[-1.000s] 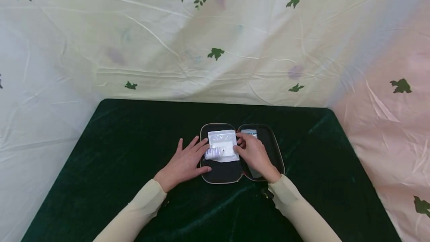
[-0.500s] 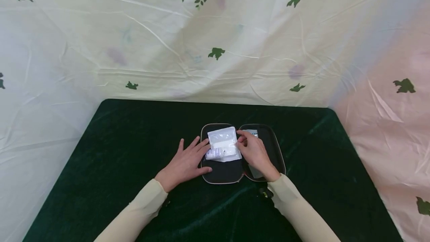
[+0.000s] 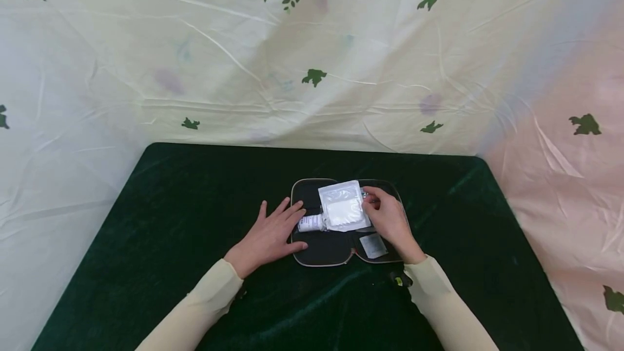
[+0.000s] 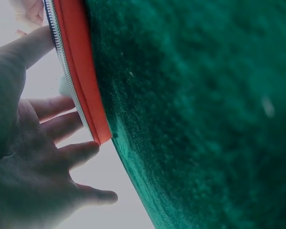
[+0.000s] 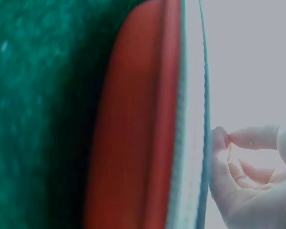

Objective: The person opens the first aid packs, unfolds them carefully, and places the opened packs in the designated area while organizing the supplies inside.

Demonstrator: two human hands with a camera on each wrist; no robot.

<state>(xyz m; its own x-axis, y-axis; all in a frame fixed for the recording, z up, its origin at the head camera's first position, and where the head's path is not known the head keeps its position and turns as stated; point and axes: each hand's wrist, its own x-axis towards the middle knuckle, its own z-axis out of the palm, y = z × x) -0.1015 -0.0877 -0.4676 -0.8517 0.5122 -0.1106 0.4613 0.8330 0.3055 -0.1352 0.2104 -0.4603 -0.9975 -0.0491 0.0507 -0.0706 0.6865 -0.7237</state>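
An unzipped case (image 3: 322,253), black inside and red outside, lies opened flat on the table. My right hand (image 3: 391,221) pinches the right edge of a white sealed packet (image 3: 343,207) between thumb and fingers, over the middle of the case. My left hand (image 3: 268,232) rests with spread, straight fingers on the case's left rim; in the left wrist view its fingers touch the red zippered side (image 4: 81,71). Beside those fingertips, a white roll with printing (image 3: 310,223) lies in the left half. A small silvery packet (image 3: 374,246) sits in the right half, below my right hand.
Dark green velvet cloth (image 3: 209,188) covers the table around the case. A pale curtain with green leaf prints (image 3: 312,107) hangs behind and along both sides. A small dark object (image 3: 401,280) shows by the right wrist.
My right hand has moved right, drawing the white packet from the left half over the middle. The white roll and the small silvery packet now show more fully. My left hand stays put.
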